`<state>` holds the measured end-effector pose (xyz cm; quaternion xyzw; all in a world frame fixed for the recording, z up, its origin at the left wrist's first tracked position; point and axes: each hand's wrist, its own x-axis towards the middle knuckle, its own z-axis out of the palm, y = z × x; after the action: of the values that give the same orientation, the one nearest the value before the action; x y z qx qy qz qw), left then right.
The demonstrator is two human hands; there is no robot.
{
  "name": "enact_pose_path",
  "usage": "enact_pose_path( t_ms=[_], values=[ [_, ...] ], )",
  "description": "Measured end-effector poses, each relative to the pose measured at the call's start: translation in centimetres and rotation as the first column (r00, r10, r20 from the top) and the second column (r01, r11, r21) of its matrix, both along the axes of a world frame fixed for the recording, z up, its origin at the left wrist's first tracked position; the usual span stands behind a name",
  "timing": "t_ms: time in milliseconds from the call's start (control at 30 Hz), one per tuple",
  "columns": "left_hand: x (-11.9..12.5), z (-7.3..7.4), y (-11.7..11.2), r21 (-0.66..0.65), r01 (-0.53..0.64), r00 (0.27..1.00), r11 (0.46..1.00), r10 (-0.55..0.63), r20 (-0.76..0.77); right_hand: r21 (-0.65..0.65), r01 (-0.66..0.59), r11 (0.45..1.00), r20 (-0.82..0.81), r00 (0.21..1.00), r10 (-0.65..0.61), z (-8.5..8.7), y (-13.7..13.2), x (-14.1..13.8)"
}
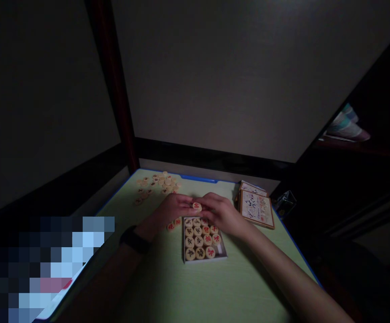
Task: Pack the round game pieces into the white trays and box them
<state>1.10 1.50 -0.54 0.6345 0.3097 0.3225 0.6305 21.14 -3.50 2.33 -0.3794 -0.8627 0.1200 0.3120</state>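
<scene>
A round xiangqi piece (pixel 197 207) with a red character is held up between the fingertips of my left hand (pixel 172 208) and my right hand (pixel 219 211). Both hands are closed on it, just above the far edge of a shallow box (pixel 219 249). Rows of pieces with black or red characters fill most of that box; a gap shows in its near right corner. Two loose red-marked pieces (pixel 174 223) lie on the table beside the box, below my left hand. The right hand hides part of the box's far right side.
Many loose pieces (pixel 165 180) are scattered at the far left of the green table (pixel 195 291). At the right lies a box lid or boxes (pixel 257 207) with Chinese writing, near a dark package (pixel 285 202). Walls stand behind the table. A blurred patch covers the lower left.
</scene>
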Motion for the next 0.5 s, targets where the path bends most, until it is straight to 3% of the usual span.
enact_pose_path(
  t_ms=[333, 500],
  values=[
    [-0.1, 0.6, -0.8, -0.107, 0.248, 0.950, 0.963, -0.263, -0.169, -0.338, -0.138, 0.931, 0.077, 0.982, 0.174, 1.4, -0.4, 0.0],
    [0.1, 0.3, -0.8, -0.132, 0.281, 0.950, 0.950, -0.296, -0.103, -0.237, -0.130, 0.963, 0.170, 0.970, 0.173, 2.0, -1.0, -0.1]
  ],
)
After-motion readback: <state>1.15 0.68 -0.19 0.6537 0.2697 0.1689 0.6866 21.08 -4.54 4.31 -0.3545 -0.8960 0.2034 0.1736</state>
